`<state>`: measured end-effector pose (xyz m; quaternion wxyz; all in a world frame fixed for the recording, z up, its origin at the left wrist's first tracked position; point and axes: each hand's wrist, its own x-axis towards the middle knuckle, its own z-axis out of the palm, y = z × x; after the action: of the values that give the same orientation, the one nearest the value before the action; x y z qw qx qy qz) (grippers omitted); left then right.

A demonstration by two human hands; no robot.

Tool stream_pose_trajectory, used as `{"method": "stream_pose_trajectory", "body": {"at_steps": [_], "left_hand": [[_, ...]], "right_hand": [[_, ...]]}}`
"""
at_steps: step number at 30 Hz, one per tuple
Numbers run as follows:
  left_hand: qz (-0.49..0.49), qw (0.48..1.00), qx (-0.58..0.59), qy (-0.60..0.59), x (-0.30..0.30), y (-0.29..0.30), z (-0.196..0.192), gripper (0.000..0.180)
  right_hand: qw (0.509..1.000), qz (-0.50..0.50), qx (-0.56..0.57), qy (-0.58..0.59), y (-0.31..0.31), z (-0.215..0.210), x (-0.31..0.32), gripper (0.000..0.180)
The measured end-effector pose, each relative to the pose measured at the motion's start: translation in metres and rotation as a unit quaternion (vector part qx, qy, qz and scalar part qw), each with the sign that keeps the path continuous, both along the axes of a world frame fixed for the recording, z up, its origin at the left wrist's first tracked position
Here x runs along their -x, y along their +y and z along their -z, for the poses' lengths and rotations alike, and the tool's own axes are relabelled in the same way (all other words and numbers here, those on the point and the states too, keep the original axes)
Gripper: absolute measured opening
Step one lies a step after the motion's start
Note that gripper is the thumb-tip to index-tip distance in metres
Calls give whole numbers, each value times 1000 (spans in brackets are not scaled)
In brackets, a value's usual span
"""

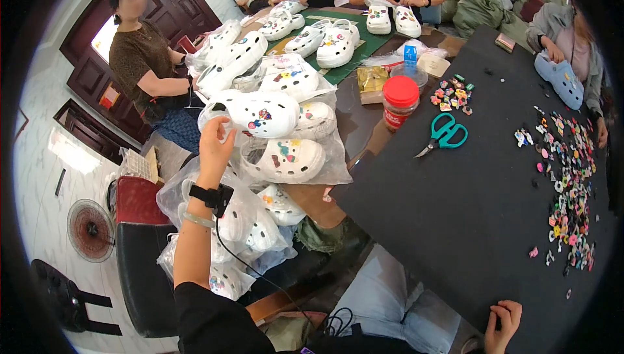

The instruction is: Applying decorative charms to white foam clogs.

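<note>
My left hand [216,143] reaches forward, its fingers closed at the heel strap of a white clog [263,115] with colourful charms on its top. That clog lies over other white clogs on clear plastic bags. Just nearer is another white clog [292,161] with charms, partly on the plastic. A black band with a small device and a cable sits on my left wrist. My right hand [504,323] rests at the near edge of the black table [416,204], fingers curled, with nothing visible in them.
Teal-handled scissors [442,135], a red-lidded jar [400,102] and many small charms [572,191] lie on the table. Bagged clogs [234,230] are piled at lower left. A person [146,55] stands far left; another at right holds a light blue clog [560,81].
</note>
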<state>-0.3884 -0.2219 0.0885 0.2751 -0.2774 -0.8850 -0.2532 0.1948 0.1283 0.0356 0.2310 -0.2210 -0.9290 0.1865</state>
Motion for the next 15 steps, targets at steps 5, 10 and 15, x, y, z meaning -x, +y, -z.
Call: {"method": "stream_pose_trajectory", "body": {"at_steps": [5,10,15], "left_hand": [[57,994,-1,-90,-2,-20,19,42],[111,990,32,-83,-26,-14,24,64],[103,992,40,-56,-66,6,25,64]], "right_hand": [[1000,1,3,11,-1,6,-3,14],[1000,5,-7,8,-1,7,-8,14],[1000,7,-11,5,-2,7,-8,14]]}}
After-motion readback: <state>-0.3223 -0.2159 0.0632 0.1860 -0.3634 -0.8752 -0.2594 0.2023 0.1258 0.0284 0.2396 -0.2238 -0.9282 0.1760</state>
